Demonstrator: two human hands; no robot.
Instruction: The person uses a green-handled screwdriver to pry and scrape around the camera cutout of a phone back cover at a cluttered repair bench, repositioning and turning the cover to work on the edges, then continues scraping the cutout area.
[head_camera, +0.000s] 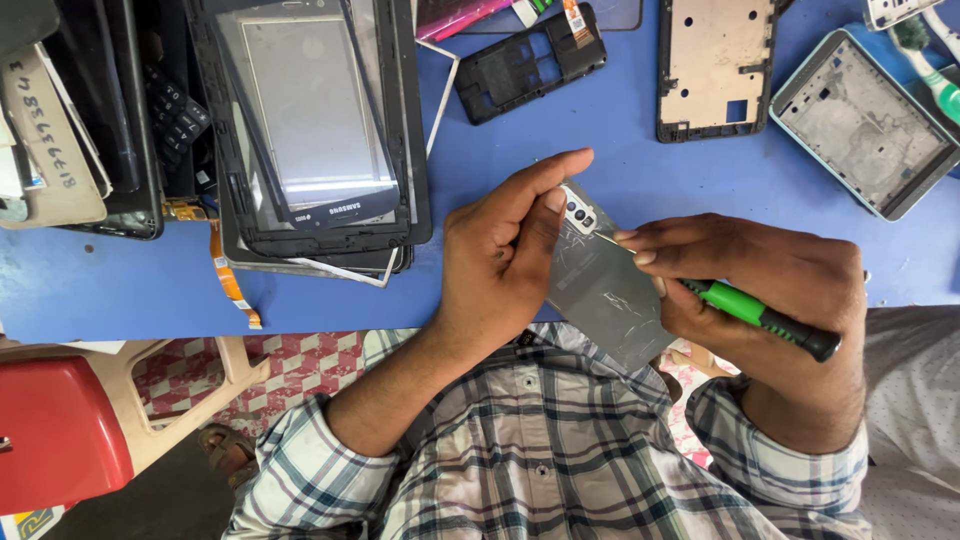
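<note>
Now we see one flat grey phone (605, 290), glossy and scratched, over the near table edge | left hand (505, 255) grips its left side | right hand (750, 285) grasps one green-and-black screwdriver (765, 318), tip at its top edge | far right on blue table (620, 150): three bare frames (715, 65).

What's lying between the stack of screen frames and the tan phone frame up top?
A black phone mid-frame lies on the blue table between the stack and tan frame, head view.
</note>
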